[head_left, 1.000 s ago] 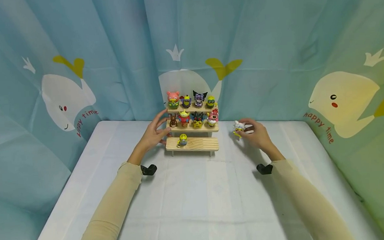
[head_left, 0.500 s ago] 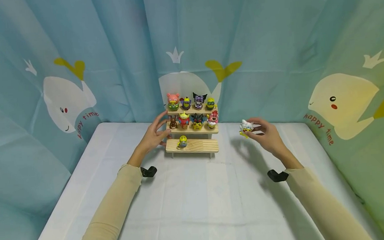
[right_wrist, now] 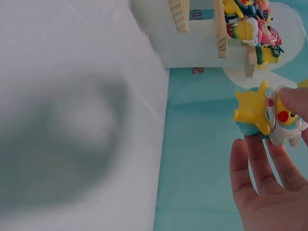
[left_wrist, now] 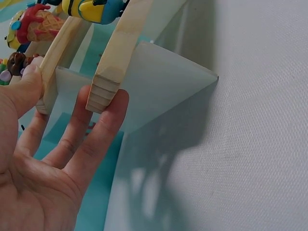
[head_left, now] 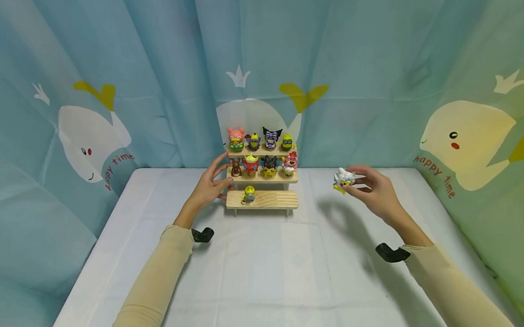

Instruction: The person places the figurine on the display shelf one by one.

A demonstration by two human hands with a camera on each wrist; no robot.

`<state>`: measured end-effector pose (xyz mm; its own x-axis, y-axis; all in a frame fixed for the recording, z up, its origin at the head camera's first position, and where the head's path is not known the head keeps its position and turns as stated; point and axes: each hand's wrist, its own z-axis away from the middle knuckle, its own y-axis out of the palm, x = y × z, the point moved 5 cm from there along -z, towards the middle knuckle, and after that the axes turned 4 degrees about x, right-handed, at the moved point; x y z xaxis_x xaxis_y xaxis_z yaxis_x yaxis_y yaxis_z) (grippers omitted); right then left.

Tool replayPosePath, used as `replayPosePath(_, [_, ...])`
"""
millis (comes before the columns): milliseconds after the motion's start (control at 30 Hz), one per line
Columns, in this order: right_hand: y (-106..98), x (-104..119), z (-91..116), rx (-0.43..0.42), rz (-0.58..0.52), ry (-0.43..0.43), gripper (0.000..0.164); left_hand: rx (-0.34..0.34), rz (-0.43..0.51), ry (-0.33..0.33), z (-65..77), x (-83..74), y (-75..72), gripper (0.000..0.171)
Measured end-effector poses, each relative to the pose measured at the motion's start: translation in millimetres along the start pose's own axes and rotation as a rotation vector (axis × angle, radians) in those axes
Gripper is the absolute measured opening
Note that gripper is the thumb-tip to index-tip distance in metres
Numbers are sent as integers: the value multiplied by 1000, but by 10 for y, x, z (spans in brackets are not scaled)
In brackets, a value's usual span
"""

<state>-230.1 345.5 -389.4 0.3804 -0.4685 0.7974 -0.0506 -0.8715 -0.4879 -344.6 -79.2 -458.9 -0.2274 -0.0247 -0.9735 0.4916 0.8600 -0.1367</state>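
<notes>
A three-tier wooden display stand (head_left: 272, 198) stands at the back middle of the table, small toy figures on its shelves. At its left end is my left hand (head_left: 207, 187); in the left wrist view the thumb lies on one shelf end (left_wrist: 48, 82) and two fingertips touch either side of another (left_wrist: 103, 94). Right of the stand, my right hand (head_left: 374, 189) pinches a yellow toy figure (right_wrist: 252, 108) with a white fluffy hood between thumb and fingers. This figure is off the table, its shadow falling below. Part of its hood is hidden behind the thumb.
A yellow-and-blue figure (head_left: 249, 194) sits alone toward the left of the lowest shelf. Several figures line the middle shelf (head_left: 263, 178) and the top shelf (head_left: 263, 152). Behind the white-covered table (head_left: 268, 281) hangs a blue curtain (head_left: 159, 65) printed with whales.
My right hand has lifted the yellow figure off the table and drawn it to the right, away from the stand. The left hand stays at the stand's left end.
</notes>
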Motion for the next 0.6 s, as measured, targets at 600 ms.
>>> replayPosePath(600, [262, 234, 8, 58, -65, -46, 47, 12, -8, -2, 2, -2, -12, 75])
